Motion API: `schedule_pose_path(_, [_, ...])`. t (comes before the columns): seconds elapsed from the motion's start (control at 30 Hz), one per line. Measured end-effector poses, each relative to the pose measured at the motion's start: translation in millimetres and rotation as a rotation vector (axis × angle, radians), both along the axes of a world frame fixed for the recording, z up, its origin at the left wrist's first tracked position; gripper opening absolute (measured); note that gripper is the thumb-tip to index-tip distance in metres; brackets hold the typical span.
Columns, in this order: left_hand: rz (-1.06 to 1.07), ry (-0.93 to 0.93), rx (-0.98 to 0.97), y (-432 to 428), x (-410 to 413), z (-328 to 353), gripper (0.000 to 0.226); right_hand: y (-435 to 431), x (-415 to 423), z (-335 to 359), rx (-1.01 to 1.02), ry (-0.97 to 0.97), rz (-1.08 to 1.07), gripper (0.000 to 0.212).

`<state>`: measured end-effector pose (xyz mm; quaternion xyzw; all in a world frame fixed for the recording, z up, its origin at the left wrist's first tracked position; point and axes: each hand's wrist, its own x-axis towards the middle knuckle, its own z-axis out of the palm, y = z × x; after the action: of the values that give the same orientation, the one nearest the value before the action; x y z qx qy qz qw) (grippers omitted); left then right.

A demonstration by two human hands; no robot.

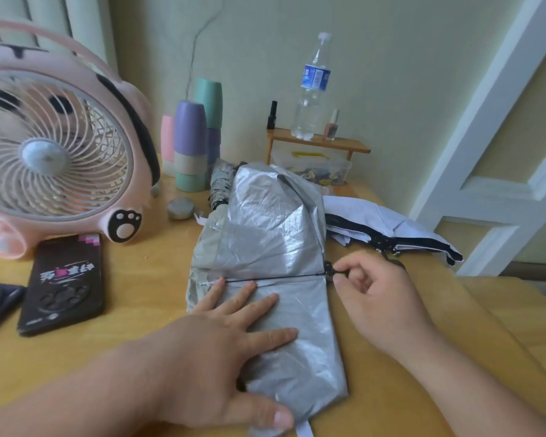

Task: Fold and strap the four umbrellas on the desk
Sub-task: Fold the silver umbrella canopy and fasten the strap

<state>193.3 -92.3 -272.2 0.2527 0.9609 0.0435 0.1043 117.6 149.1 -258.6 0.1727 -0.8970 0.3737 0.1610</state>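
Silver umbrella [265, 247], collapsed, its canopy lying flat along the middle of the wooden desk [123, 342] with one end toward the viewer and the other rising in loose folds at the back. The fingers [265, 302] of the left hand [221, 348] are straight and spread, pressed flat on the near half of the canopy; the thumb lies apart from them on the near end. The right hand [379, 298] is at the canopy's right edge, its thumb and forefinger pinching a small black rib tip [329, 272] while the other fingers curl loosely. From that tip a thin black rib [265, 276] runs straight across the fabric to just beyond the left fingertips. A white strap [304, 432] shows at the near end, by the left thumb.

Just beside the silver canopy on the right lies a white umbrella with black trim [391, 222], unfolded and slack. Behind the canopy on the left, a rolled grey umbrella [219, 184] is partly hidden.

Farther out: a pink fan [54, 152] at far left, a dark phone [63, 285] flat before it, a small round tin [181, 208], stacked pastel cups [189, 146], and a low wooden shelf [319, 143] bearing a water bottle [312, 86], a pink nail polish [332, 126] and a small black bottle [272, 115].
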Motion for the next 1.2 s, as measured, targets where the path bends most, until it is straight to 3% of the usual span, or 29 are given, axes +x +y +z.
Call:
schedule_pose_path(0.2, [0.03, 0.047, 0.052, -2.7, -3.2, 0.6, 0.087, -29.7, -55.3, 33.6, -0.009, -0.301, -0.042, 0.023])
schedule_pose_path(0.37, [0.009, 0.039, 0.046, -5.2, -5.5, 1.2, 0.09, -43.9, -66.5, 35.1, -0.007, -0.232, -0.115, 0.02])
schedule_pose_path(0.5, [-0.011, 0.022, 0.054, -2.3, -4.3, 0.5, 0.093, -52.6, -67.1, 38.1, -0.22, -0.324, 0.016, 0.027])
schedule_pose_path(0.63, [-0.006, 0.028, 0.041, 0.0, -4.1, -1.6, 0.094, -59.4, -68.6, 50.4, -0.545, -0.385, 0.174, 0.047])
schedule_pose_path(0.8, [0.005, 0.022, 0.047, -0.6, -2.8, -2.2, 0.095, -64.0, -53.2, 67.9, -0.684, -0.417, 0.367, 0.044])
schedule_pose_path(1.03, [0.006, 0.051, 0.064, -4.0, 3.0, 3.9, 0.095, -26.4, 1.6, 48.5, -0.533, -0.421, 0.508, 0.067])
schedule_pose_path(1.2, [0.025, 0.109, 0.054, -18.8, 23.5, 35.4, 0.081, 6.9, 44.2, 16.4, -0.068, -0.564, 0.5, 0.079])
